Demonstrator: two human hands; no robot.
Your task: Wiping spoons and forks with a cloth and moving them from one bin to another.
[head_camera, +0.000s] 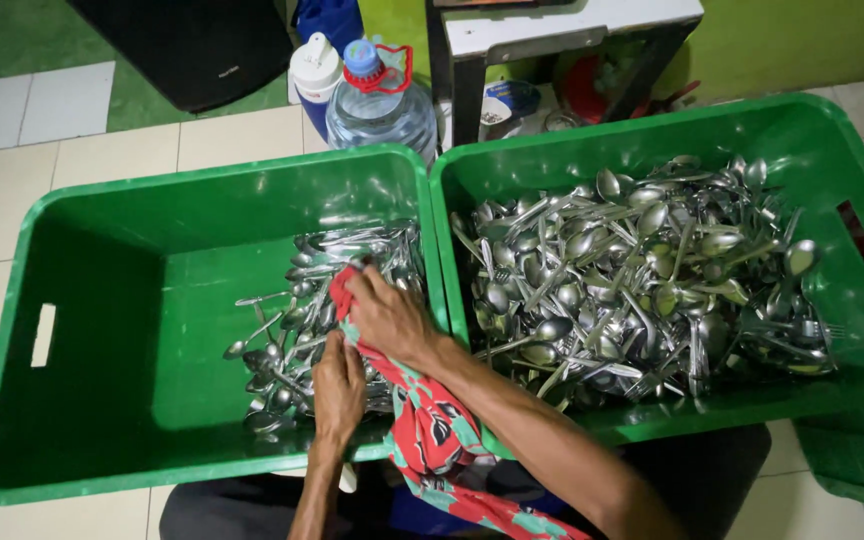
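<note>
Nearest to the camera, a soft cloth (437, 430) with a red and teal flower pattern hangs over the front rim of the left crate (102, 300) and runs down toward the person's lap. The left hand (337, 385) lies palm down, the fingers bent and pressing on the cutlery pile (302, 330) just beside the cloth; whether it grips a piece I cannot tell. The right hand (387, 315) is a little further, closed around the upper end of the cloth and holding it against the same pile.

This pile is small and lies in the right part of the left crate: thin spoons and forks of shiny grey metal, crossing each other in no order. The crate is of smooth green plastic, rectangular, with sloped walls, a rounded rim and a slot handle in its left wall.

Touching it on the right stands a second green crate (852, 160) of the same shape. It holds a much bigger heap of spoons and forks (642, 280), which glitter in the light.

Both crates stand on a floor (112, 150) of pale square tiles. Behind them are a clear plastic water bottle (382, 105) with a blue cap, a white bottle (314, 68) beside it, and the dark metal legs of a white tabletop (572, 25). The far wall (802, 40) is green.
</note>
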